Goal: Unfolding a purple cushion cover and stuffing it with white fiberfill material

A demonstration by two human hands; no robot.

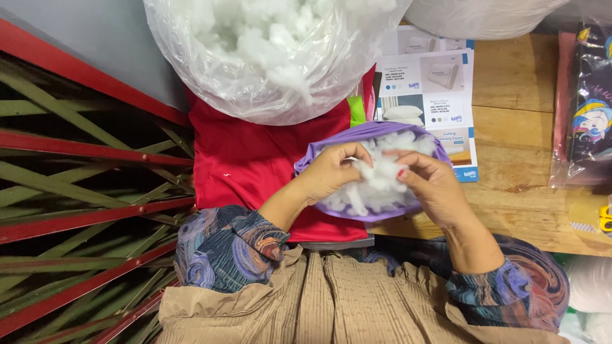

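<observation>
A purple fabric cover (pixel 373 130) lies open in front of me, packed with white fibre stuffing (pixel 376 188). My left hand (pixel 331 172) grips the near left rim of the cover and pinches a tuft of stuffing. My right hand (pixel 430 181) is closed on another tuft at the cover's right side. The two hands sit close together over the opening. Under the cover lies a red cloth (pixel 245 162).
A large clear plastic bag of white stuffing (pixel 274 54) stands behind the red cloth. Printed leaflets (pixel 430 83) lie on the wooden table (pixel 523 127). A colourful packaged item (pixel 590 108) sits far right, with a second bag (pixel 478 16) behind. Red and green slats (pixel 83 191) fill the left.
</observation>
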